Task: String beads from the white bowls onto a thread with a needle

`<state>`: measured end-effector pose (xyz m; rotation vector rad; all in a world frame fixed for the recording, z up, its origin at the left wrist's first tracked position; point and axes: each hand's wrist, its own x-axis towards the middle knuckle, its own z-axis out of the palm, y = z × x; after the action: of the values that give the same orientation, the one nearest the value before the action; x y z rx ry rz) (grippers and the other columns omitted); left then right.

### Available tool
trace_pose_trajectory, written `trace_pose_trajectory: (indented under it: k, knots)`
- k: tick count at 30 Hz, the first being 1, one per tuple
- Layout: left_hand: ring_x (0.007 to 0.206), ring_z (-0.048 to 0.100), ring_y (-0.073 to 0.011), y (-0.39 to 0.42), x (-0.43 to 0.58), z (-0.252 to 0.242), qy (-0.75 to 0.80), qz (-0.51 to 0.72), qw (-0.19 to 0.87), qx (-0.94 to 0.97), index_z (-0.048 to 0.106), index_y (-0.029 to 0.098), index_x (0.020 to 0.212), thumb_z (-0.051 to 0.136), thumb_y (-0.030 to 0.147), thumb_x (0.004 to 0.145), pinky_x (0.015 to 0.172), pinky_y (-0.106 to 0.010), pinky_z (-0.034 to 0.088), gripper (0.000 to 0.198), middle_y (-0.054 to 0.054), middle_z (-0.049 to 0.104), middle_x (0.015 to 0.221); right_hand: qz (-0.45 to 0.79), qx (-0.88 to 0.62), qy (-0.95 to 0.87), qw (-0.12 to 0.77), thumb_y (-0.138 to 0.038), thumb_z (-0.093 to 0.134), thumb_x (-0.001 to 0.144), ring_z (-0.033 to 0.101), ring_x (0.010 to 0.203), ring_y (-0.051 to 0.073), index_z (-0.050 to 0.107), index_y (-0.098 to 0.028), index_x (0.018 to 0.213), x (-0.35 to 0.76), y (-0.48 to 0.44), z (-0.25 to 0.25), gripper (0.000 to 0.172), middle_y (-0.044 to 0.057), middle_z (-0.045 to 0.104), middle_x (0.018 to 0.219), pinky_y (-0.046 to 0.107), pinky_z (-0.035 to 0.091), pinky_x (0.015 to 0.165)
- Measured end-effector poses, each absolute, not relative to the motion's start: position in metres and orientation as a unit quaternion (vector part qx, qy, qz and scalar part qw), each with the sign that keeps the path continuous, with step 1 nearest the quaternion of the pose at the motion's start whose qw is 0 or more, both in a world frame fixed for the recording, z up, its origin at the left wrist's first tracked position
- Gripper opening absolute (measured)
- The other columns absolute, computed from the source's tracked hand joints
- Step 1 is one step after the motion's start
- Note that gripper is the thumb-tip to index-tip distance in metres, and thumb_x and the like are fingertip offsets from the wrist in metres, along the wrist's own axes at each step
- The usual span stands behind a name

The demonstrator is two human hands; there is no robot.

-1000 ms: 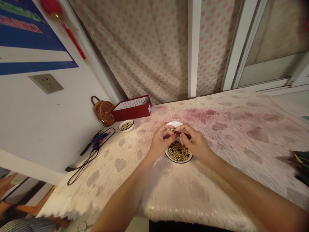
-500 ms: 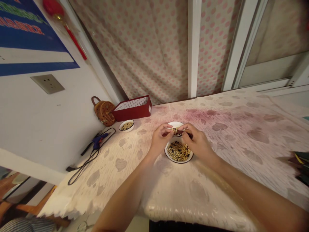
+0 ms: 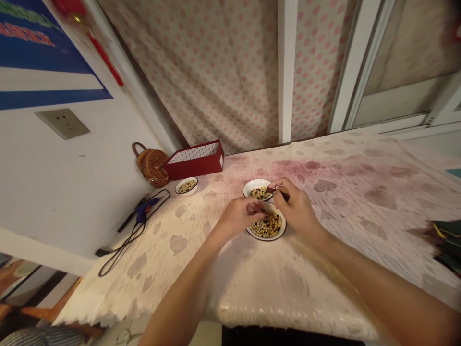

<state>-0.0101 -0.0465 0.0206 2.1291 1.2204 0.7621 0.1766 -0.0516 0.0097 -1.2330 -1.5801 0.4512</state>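
The near white bowl (image 3: 248, 234), dark-rimmed, holds many small yellow and black beads or grains (image 3: 266, 226). Above its left part is my left hand (image 3: 236, 218), fingers bent together toward the contents; whatever is between them is too small to make out. A short dark reddish-brown stick-like piece (image 3: 271, 191) is pinched in my right hand (image 3: 297, 206). Its tip points left, just over a second white bowl (image 3: 256, 183), which stands directly behind the first. Similar small pieces lie in that bowl, and my right hand is beside its right edge.
A third small bowl of the pieces (image 3: 187, 186) stands back left, before an open red box (image 3: 196, 163) and a brown mini backpack (image 3: 152, 166). A blue glue gun (image 3: 145, 209) with a looped cord lies near the wall. Dark folded items (image 3: 448, 242) are at right.
My left hand has moved away from the stick-like piece, down and toward me over the near bowl. My right hand stays nearly in place, still holding the piece. The rear bowl shows more.
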Motion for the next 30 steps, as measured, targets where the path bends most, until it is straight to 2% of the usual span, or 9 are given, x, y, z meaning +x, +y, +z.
trace_pose_trajectory:
  k: [4, 9, 11, 14, 19, 24, 30]
  knots:
    - [0.092, 0.068, -0.0244, -0.059, -0.003, 0.026, 0.454, 0.182, 0.159, 0.858, 0.076, 0.020, 0.093, 0.077, 0.019, 0.077, 0.085, -0.037, 0.050, 0.016, -0.005, 0.077, 0.096, 0.190, -0.516, -0.658, 0.514, -0.028, 0.045, 0.088, 0.059, 0.059, 0.019, 0.060, -0.023, 0.099, 0.178, -0.050, 0.007, 0.019, -0.001, 0.063, 0.064, 0.031, 0.039, 0.063]
    - [0.082, 0.068, -0.0207, -0.059, 0.005, 0.020, 0.460, 0.195, 0.171, 0.849, 0.074, 0.020, 0.086, 0.067, 0.010, 0.080, 0.080, -0.033, 0.050, 0.014, -0.003, 0.076, 0.089, 0.182, -0.521, -0.659, 0.511, -0.028, 0.045, 0.088, 0.060, 0.060, 0.019, 0.060, -0.023, 0.099, 0.178, -0.050, 0.008, 0.019, -0.001, 0.064, 0.065, 0.031, 0.040, 0.064]
    - [0.076, 0.066, -0.0182, -0.058, 0.005, 0.017, 0.467, 0.228, 0.198, 0.831, 0.072, 0.020, 0.086, 0.065, 0.008, 0.080, 0.075, -0.031, 0.049, 0.016, -0.002, 0.074, 0.085, 0.182, -0.521, -0.659, 0.511, -0.029, 0.046, 0.088, 0.060, 0.060, 0.019, 0.060, -0.023, 0.099, 0.178, -0.050, 0.008, 0.019, -0.002, 0.064, 0.064, 0.031, 0.041, 0.065]
    - [0.072, 0.064, -0.0153, -0.053, 0.004, 0.012, 0.453, 0.305, 0.276, 0.791, 0.070, 0.021, 0.096, 0.065, 0.007, 0.079, 0.070, -0.028, 0.048, 0.022, 0.000, 0.070, 0.081, 0.190, -0.512, -0.661, 0.515, -0.028, 0.046, 0.088, 0.060, 0.060, 0.019, 0.060, -0.023, 0.099, 0.178, -0.050, 0.009, 0.018, -0.002, 0.064, 0.064, 0.031, 0.041, 0.064]
    - [0.079, 0.067, -0.0134, -0.041, 0.002, 0.005, 0.389, 0.442, 0.453, 0.670, 0.063, 0.018, 0.108, 0.070, 0.009, 0.079, 0.079, -0.027, 0.051, 0.031, -0.001, 0.070, 0.085, 0.227, -0.463, -0.687, 0.512, -0.025, 0.048, 0.089, 0.058, 0.058, 0.017, 0.060, -0.024, 0.098, 0.177, -0.051, 0.008, 0.016, -0.003, 0.062, 0.063, 0.029, 0.040, 0.061]
    - [0.081, 0.069, -0.0135, -0.036, -0.002, 0.007, 0.353, 0.469, 0.566, 0.579, 0.063, 0.017, 0.107, 0.080, 0.016, 0.074, 0.088, -0.032, 0.051, 0.037, -0.001, 0.072, 0.087, 0.267, -0.420, -0.716, 0.490, -0.020, 0.048, 0.089, 0.056, 0.055, 0.014, 0.058, -0.024, 0.100, 0.176, -0.051, 0.005, 0.016, -0.007, 0.060, 0.061, 0.027, 0.041, 0.060]
    - [0.083, 0.069, -0.0138, -0.038, -0.004, 0.008, 0.328, 0.479, 0.606, 0.544, 0.066, 0.016, 0.109, 0.087, 0.023, 0.071, 0.091, -0.033, 0.050, 0.045, -0.002, 0.073, 0.089, 0.278, -0.411, -0.719, 0.487, -0.020, 0.048, 0.090, 0.056, 0.054, 0.014, 0.058, -0.024, 0.103, 0.175, -0.051, 0.003, 0.017, -0.007, 0.058, 0.060, 0.026, 0.042, 0.060]
